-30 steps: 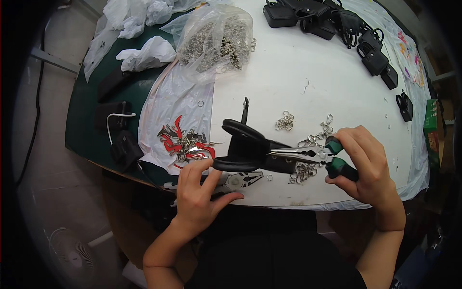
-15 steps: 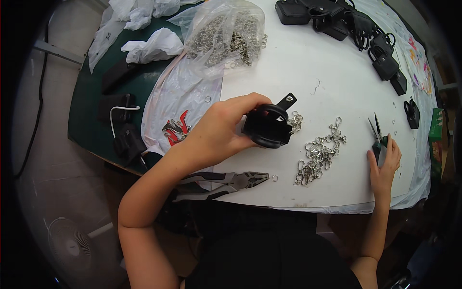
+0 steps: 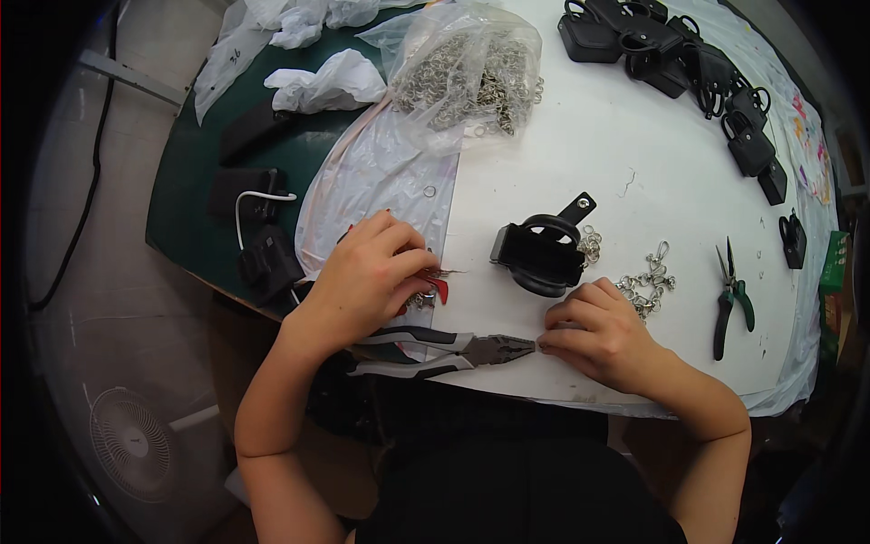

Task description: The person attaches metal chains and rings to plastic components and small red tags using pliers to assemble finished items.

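My left hand [image 3: 367,276] is curled over the small red and silver pieces [image 3: 439,289] near the edge of the plastic sheet. Its fingers are closed, and the palm hides most of them. My right hand [image 3: 603,335] has thumb and fingers pinched on the table by the jaw tips of large grey-and-black pliers [image 3: 494,349]. What those fingers hold is too small to see. Between and beyond my hands stands a small black case [image 3: 541,258] with its strap up and its inside facing up. Silver clasps with rings [image 3: 648,295] lie partly behind my right hand.
Green-handled needle-nose pliers [image 3: 729,299] lie at the right. A clear bag of metal rings [image 3: 476,77] sits at the back, with white plastic bags [image 3: 326,82] beside it. Several black cases [image 3: 666,54] line the far right edge. Black devices with a white cable [image 3: 263,195] stand left.
My left hand has let go of the black case and moved down-left onto the red pieces. My right hand has left the needle-nose pliers and come left to the large pliers' tips.
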### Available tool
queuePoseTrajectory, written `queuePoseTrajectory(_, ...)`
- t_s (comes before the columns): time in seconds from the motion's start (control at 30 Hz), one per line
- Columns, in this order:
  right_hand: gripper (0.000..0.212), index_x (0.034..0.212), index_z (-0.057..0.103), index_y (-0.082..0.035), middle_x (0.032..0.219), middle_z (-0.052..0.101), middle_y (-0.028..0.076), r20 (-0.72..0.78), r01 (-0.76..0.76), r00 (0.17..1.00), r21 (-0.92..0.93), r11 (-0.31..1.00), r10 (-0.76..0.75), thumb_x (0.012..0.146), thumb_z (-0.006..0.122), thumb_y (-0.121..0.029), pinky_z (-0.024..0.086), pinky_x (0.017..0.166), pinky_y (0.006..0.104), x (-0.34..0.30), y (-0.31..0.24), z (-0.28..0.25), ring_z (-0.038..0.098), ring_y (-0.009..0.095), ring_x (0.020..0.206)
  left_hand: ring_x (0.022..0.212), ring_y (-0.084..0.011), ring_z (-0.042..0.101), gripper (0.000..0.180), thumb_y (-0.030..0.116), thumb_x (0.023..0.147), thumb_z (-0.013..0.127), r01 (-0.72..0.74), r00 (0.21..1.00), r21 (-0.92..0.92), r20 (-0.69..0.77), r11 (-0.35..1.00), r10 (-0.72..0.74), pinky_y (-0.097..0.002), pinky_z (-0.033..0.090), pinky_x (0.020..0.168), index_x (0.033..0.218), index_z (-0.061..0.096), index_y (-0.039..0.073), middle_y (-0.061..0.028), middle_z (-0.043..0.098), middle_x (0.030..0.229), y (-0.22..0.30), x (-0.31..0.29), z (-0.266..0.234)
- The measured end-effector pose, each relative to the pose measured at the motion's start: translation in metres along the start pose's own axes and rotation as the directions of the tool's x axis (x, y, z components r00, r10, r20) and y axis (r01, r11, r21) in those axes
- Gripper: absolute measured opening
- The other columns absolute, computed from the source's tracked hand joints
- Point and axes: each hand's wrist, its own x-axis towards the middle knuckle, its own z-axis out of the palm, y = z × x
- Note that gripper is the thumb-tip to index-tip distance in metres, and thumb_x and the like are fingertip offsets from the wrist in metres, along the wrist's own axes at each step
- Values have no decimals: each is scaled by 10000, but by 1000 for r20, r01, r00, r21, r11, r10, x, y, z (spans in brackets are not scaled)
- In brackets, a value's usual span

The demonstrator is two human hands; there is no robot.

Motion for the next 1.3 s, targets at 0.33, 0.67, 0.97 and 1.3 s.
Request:
queuePoseTrajectory(0.33, 143, 851, 716, -54, 772, 712, 44, -192, -113, 963, 347, 931, 188, 742, 801, -18, 482, 564, 308, 15, -28, -16, 637, 185, 629, 802, -117, 671, 88, 30, 899, 697, 258, 884, -890, 60, 377, -464, -248, 545, 715, 934, 620, 4, -95, 712, 903, 16, -4, -5)
queuePoseTrajectory(0.67, 140, 865, 738, -46, 776, 716, 61, -210, -120, 939, 546, 829, 273, 754, 794, 18, 513, 583, 259, 60, -44, -33, 663, 154, 662, 814, -203, 705, 175, 51, 922, 663, 102, 892, -978, 8, 184, -453, -330, 582, 745, 1053, 558, 0, -164, 706, 894, 54, 3, -15)
queuePoseTrajectory(0.97, 117, 864, 732, -61, 780, 702, 27, -162, -116, 951, 604, 788, 264, 774, 794, -19, 470, 541, 244, 69, -42, -36, 618, 117, 630, 900, -165, 705, 154, 10, 923, 665, 39, 949, -991, -4, 129, -315, -271, 568, 779, 1041, 567, -5, -133, 718, 941, 64, -5, -20)
queuePoseTrajectory(1.3, 118, 895, 707, -32, 877, 658, 41, -173, -89, 933, 741, 666, 317, 801, 774, -6, 463, 685, 243, 62, -42, -40, 599, 108, 767, 924, -127, 685, 167, -19, 891, 690, 43, 960, -984, -8, 173, -280, -254, 535, 857, 1019, 584, -3, -84, 702, 976, 59, -8, -20)
